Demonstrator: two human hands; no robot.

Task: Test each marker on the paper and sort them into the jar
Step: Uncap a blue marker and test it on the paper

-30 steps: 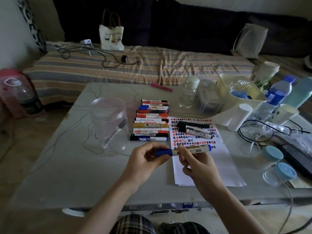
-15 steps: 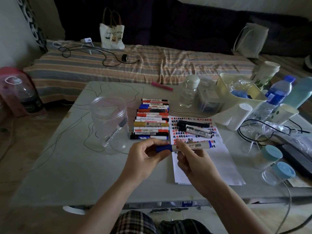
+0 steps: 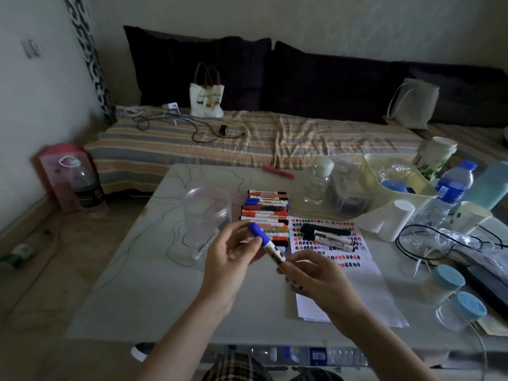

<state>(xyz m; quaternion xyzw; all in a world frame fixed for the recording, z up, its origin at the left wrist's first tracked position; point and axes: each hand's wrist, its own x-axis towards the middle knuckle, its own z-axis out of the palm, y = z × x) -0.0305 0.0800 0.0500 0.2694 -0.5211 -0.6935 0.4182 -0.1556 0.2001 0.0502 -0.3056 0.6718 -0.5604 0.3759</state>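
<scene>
On the table (image 3: 137, 306), the jar (image 3: 206, 213) stands left of a stack of markers (image 3: 266, 215), and the paper (image 3: 349, 273) lies to the right of that stack with two markers (image 3: 327, 234) on its far end. A single marker (image 3: 204, 244) leans inside the jar. Above the table's middle, the left hand (image 3: 229, 259) and right hand (image 3: 316, 276) hold a capped marker (image 3: 266, 242) between them, its cap toward the jar. A paper roll (image 3: 390, 222) lies right of the paper, a plastic basket (image 3: 395, 182) behind it. Two lidded containers (image 3: 450, 295) sit at the table's near right. A bed (image 3: 247, 133) runs behind the table.
</scene>
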